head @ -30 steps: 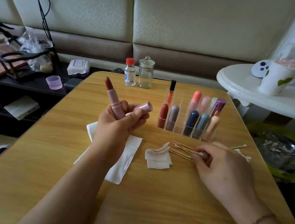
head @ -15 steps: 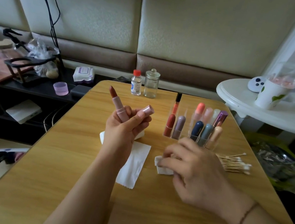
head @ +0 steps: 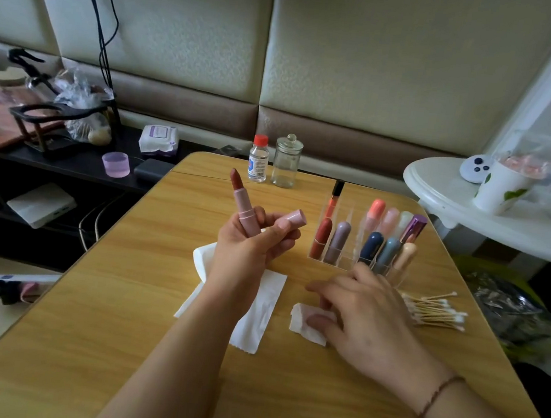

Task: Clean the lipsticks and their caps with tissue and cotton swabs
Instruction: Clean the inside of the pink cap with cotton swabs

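Far left, off the table: low dark shelf [head: 66, 164] w/ small lilac plastic cup [head: 116, 164] and white wet-wipe pack [head: 158, 139].

Wooden yellow-grain table [head: 114, 345] fills the centre. Flat white tissue sheet [head: 260, 313] lies on it, partly under the left forearm.

Left hand [head: 248, 250] is raised over the tissue, fingers curled round two items: open pink-cased lipstick w/ dark red bullet [head: 243, 205], upright, tilted slightly left, and its pink cylindrical cap [head: 291, 220], pinched btwn thumb and fingers, pointing right. Both clear of the table.

Far edge, centre: small clear bottle w/ red screw top [head: 258, 158], just beside clear glass jar w/ knob lid [head: 286, 162].

Right of the left hand: clear acrylic organiser [head: 333, 262] holding approx a dozen capped lipsticks [head: 371, 245] standing upright, mixed colours.

Near of organiser: right hand [head: 365, 315], palm down, fingers spread and loose; thumb rests on small folded white tissue pad [head: 306, 322] flat on the table. No clear pinch. Thin beaded bracelet [head: 438, 394] on that wrist.

Right of the hand: loose pile of wooden-stick cotton swabs [head: 434, 311] on the table, near but apart from the fingers.

Far right: white round side table [head: 440, 193] w/ white paper cup [head: 499, 191].
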Demonstrator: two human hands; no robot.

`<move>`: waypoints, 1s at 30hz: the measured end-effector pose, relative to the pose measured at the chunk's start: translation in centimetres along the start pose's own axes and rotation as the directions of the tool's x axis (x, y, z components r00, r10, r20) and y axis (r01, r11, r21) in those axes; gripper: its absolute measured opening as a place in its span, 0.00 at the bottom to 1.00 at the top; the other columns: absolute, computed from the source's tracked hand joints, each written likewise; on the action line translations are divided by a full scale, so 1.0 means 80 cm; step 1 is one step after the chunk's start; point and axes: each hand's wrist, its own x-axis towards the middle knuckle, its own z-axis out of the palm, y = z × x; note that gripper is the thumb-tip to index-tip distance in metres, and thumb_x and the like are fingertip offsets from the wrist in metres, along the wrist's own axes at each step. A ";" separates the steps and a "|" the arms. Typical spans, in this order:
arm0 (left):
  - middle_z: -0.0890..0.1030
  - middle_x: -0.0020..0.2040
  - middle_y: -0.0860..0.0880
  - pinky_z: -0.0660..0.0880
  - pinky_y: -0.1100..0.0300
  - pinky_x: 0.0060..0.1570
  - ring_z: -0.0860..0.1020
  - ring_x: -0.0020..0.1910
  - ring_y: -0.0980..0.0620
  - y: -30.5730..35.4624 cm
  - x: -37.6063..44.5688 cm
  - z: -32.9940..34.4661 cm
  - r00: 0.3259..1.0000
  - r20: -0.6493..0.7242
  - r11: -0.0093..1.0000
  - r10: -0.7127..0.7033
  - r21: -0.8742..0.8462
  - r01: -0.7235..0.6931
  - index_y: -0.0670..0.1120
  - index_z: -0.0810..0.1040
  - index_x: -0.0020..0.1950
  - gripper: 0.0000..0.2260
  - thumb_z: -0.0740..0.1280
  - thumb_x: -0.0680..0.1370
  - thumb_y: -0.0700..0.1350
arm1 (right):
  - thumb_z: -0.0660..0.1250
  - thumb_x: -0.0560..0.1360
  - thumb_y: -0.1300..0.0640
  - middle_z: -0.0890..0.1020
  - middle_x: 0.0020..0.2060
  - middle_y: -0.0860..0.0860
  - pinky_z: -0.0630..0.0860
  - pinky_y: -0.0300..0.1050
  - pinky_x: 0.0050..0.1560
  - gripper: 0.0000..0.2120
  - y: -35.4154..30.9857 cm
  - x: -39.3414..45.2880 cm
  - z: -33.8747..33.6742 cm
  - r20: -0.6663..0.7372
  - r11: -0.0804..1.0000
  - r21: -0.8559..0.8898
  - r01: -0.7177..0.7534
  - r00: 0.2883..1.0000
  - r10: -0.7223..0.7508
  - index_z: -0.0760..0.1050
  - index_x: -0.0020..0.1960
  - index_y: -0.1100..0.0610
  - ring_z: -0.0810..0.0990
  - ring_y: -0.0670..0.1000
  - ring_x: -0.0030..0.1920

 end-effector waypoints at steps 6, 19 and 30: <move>0.85 0.43 0.46 0.79 0.58 0.48 0.83 0.47 0.45 -0.005 0.002 -0.002 1.000 0.019 1.000 -0.003 0.001 0.003 0.55 0.82 0.31 0.20 0.68 0.76 0.33 | 0.67 0.72 0.47 0.79 0.45 0.38 0.70 0.37 0.49 0.04 -0.013 -0.012 -0.004 0.033 0.977 0.211 -0.026 0.999 0.020 0.79 0.46 0.44 0.74 0.43 0.50; 0.81 0.45 0.41 0.79 0.58 0.43 0.81 0.42 0.45 -0.026 -0.010 0.017 0.937 0.337 0.989 -0.092 -0.081 0.127 0.45 0.68 0.44 0.11 0.69 0.71 0.34 | 0.68 0.68 0.64 0.83 0.37 0.57 0.76 0.42 0.24 0.09 -0.005 -0.010 -0.079 0.115 0.041 0.987 -0.157 0.853 0.509 0.86 0.42 0.56 0.80 0.54 0.32; 0.82 0.47 0.40 0.79 0.57 0.46 0.82 0.42 0.46 -0.024 -0.017 0.021 0.918 0.383 0.982 -0.105 -0.106 0.156 0.45 0.69 0.43 0.09 0.67 0.72 0.34 | 0.69 0.68 0.64 0.80 0.34 0.64 0.76 0.42 0.27 0.09 -0.001 -0.020 -0.093 0.176 0.021 0.976 -0.215 0.846 0.503 0.85 0.46 0.57 0.78 0.54 0.27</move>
